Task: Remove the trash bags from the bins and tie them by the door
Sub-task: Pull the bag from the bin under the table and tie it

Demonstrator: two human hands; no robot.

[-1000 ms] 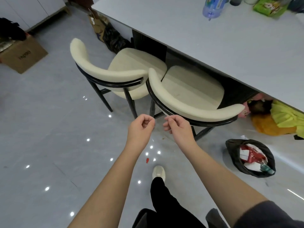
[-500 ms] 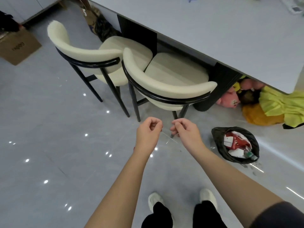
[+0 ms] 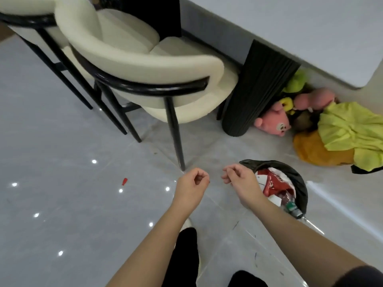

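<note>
A black trash bag [image 3: 298, 179] stands open on the grey floor at the right, filled with red and white wrappers and a bottle. My right hand [image 3: 240, 179] hovers just left of the bag's rim, fingers curled shut with nothing visibly in them. My left hand [image 3: 192, 184] is a short way to its left, also curled into a loose fist over bare floor. Neither hand touches the bag. No bin shell is visible around the bag.
Two cream chairs with black legs [image 3: 145, 75] stand ahead at the grey table [image 3: 290, 27]. A black fluted table leg [image 3: 257, 90] rises beside soft toys and a yellow-green cloth [image 3: 350, 133]. A small red scrap [image 3: 124, 181] lies on the floor.
I have stepped forward and right. The bag now lies right beside my right hand. Both hands stayed curled and have drawn slightly apart.
</note>
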